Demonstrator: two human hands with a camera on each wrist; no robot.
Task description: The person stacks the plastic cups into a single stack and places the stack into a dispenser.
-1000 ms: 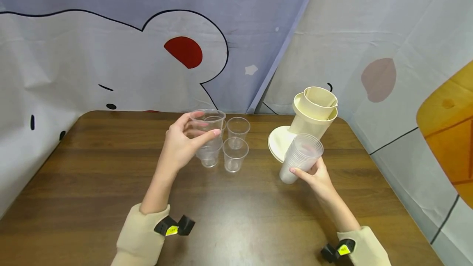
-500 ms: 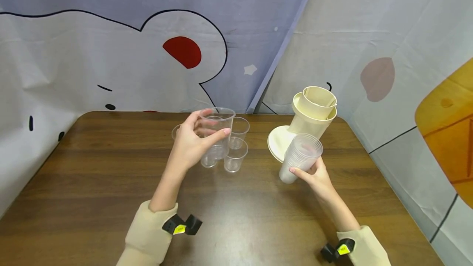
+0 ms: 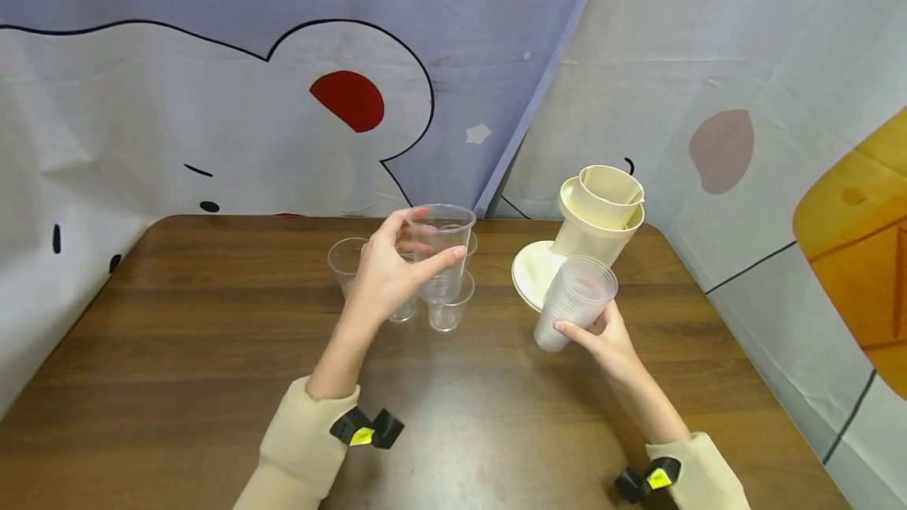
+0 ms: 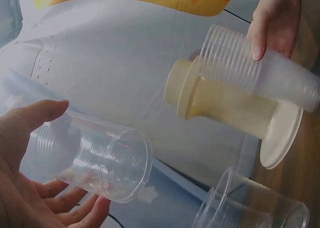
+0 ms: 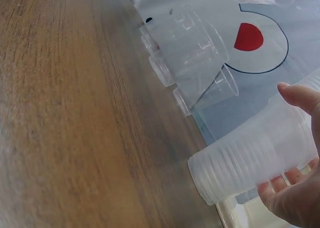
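Note:
My left hand holds a clear plastic cup upright by its side, thumb in front and fingers behind. It hangs over several clear cups standing on the table, such as the front one and the left one; the hand and held cup partly hide the rest. In the left wrist view, the held cup lies between thumb and fingers. My right hand grips a tilted stack of nested cups, thumb against its side. The right wrist view shows the stack's base close to the tabletop.
Behind the stack stands a cream-coloured round holder with a wide disc base. The brown wooden table ends at a printed cloth backdrop. Each wrist carries a small black camera.
My left hand has moved right with the cup, from over the left cups to over the right ones. The left cup has come into view. My right hand and its stack have stayed put.

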